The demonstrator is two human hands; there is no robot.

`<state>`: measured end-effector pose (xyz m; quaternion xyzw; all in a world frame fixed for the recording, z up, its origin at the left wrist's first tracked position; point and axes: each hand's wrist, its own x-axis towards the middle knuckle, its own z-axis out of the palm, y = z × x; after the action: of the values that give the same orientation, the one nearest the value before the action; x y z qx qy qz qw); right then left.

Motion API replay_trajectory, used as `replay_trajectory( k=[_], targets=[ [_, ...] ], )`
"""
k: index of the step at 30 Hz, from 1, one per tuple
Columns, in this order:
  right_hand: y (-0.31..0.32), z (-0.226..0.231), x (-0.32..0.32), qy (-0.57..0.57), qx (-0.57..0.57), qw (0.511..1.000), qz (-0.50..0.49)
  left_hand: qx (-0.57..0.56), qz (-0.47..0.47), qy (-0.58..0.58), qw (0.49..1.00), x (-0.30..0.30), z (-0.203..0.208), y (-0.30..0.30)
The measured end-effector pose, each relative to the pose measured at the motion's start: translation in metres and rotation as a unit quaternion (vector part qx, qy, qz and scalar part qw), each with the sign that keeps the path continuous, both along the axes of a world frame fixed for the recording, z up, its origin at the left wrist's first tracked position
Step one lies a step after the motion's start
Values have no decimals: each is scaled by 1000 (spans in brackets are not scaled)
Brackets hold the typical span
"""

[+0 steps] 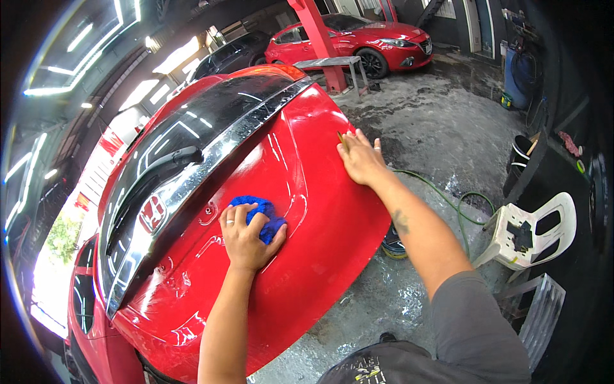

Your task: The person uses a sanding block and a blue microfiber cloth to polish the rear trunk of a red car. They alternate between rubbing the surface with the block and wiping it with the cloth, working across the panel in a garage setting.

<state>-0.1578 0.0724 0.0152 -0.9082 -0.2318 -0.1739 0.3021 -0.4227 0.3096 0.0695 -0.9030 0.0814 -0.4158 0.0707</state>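
A glossy red car tailgate [300, 243] stands raised in front of me. My left hand [245, 240] is closed over a bunched blue cloth [274, 227] and presses it to the red panel. Farther right, my right hand [363, 157] leans on the panel near its outer edge. A thin yellow-brown piece [343, 141] sticks out beside its fingers; what kind of thing it is I cannot make out. Left of the cloth are the silver emblem [152, 214], the rear wiper [160, 164] and the dark rear window [182, 131].
Beyond the tailgate stand a red post [318, 41], a metal bench [329, 62] and another red car [371, 38]. At right are a green hose [441, 192], a white plastic chair [556, 227], a metal step [543, 317] and black buckets [517, 163].
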Motion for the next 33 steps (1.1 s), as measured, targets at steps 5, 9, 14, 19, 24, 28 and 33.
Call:
replay_trajectory(
  k=[5,9,14,19,24,28,33],
  targets=[
    [12,-30,-53,-24,16,997,78,-6,0,2,1000,-3,0,5],
    [17,-68,-188,-124,-11,982,141,-3,4,-6,1000,-6,-3,5],
    [30,-37,-137,-136,3,982,128,2,19,-1,1000,-5,-2,3],
    [44,-32,-106,-125,61,983,122,-2,10,-2,1000,0,-2,1],
    [17,-56,-197,-104,-13,980,169,8,16,-3,1000,-9,-3,11],
    [61,-14,-75,-45,43,997,43,-11,-5,7,1000,-5,-5,12],
    [4,-17,-63,-49,157,981,98,-2,0,10,1000,-10,0,12]
  ],
)
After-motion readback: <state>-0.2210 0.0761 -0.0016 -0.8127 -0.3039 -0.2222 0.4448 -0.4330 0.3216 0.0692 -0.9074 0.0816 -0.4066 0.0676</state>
